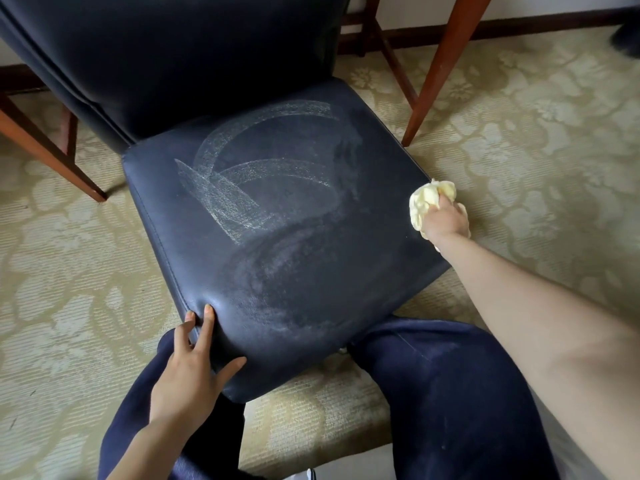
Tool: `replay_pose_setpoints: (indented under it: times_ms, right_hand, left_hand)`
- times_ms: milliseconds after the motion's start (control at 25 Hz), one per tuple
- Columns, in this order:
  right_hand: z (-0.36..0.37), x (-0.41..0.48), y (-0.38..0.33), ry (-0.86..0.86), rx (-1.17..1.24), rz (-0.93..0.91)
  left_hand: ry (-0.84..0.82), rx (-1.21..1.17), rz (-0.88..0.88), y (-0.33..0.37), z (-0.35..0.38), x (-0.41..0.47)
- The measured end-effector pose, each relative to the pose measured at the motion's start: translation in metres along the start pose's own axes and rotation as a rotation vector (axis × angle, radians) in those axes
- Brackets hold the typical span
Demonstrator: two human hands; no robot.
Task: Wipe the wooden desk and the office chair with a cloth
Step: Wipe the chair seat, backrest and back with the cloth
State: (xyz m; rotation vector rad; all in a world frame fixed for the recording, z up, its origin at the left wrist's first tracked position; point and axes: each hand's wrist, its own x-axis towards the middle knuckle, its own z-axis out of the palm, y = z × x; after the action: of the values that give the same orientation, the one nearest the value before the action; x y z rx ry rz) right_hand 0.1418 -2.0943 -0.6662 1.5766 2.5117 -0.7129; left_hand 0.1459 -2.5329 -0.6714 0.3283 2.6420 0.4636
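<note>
head cam | single wide-angle view, worn on person's head | faces forward and down | close above chair seat (277,220) (frame centre) | carpet (69,271) at left and right edges

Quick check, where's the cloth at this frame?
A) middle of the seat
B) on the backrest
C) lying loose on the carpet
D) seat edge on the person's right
D: the right hand grips the yellow cloth against the right edge of the chair seat.
</note>
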Motion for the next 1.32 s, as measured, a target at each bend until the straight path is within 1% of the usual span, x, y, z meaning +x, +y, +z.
replay_pose_setpoints:
  times_ms: [120, 160, 240, 320, 440, 560, 640, 760, 840, 920, 1000, 1120, 1240, 1320]
  right_hand:
    - [0.007, -0.01, -0.016, 0.013, -0.109, -0.097]
    - [0.011, -0.015, -0.023, 0.02, -0.148, -0.152]
    - [0.025, -0.03, -0.042, 0.008, -0.217, -0.322]
    - [0.045, -0.054, -0.062, -0.024, -0.255, -0.486]
    - [0.07, -0.094, -0.09, -0.074, -0.266, -0.653]
    - [0.086, -0.135, -0.114, -0.159, -0.274, -0.83]
    - [0.099, -0.171, -0.12, -0.222, -0.301, -0.988]
    - [0.117, -0.219, -0.105, -0.246, -0.342, -1.179]
    - [0.118, -0.234, -0.082, -0.207, -0.311, -1.28]
    - [0.114, -0.236, -0.051, -0.145, -0.311, -1.401]
    - [0.109, -0.232, -0.02, -0.13, -0.373, -1.531]
    - [0.097, -0.214, 0.002, -0.12, -0.462, -1.727]
    - [0.092, -0.2, -0.012, -0.167, -0.487, -1.773]
    - [0.095, -0.202, -0.029, -0.198, -0.427, -1.726]
  left_hand:
    - [-0.002, 0.011, 0.005, 0.001, -0.001, -0.001]
    - [-0.005, 0.011, 0.006, 0.002, -0.001, -0.001]
    - [-0.012, 0.009, 0.001, 0.004, -0.002, -0.001]
    - [-0.018, 0.0, -0.01, 0.006, -0.004, -0.002]
    - [-0.021, -0.007, -0.006, 0.006, -0.006, -0.003]
    - [-0.026, -0.011, 0.01, 0.005, -0.008, -0.001]
    - [-0.028, -0.039, 0.014, 0.003, -0.009, -0.001]
    - [0.012, -0.213, 0.047, -0.004, -0.01, -0.001]
    - [0.064, -0.387, 0.025, -0.007, -0.01, -0.001]
    - [0.105, -0.599, -0.119, -0.005, -0.01, 0.002]
    - [0.073, -0.796, -0.302, -0.001, -0.006, 0.005]
    - [-0.024, -1.028, -0.398, -0.001, 0.005, 0.008]
    - [-0.062, -1.149, -0.453, -0.004, 0.01, 0.008]
    - [-0.033, -1.165, -0.481, -0.008, 0.011, 0.011]
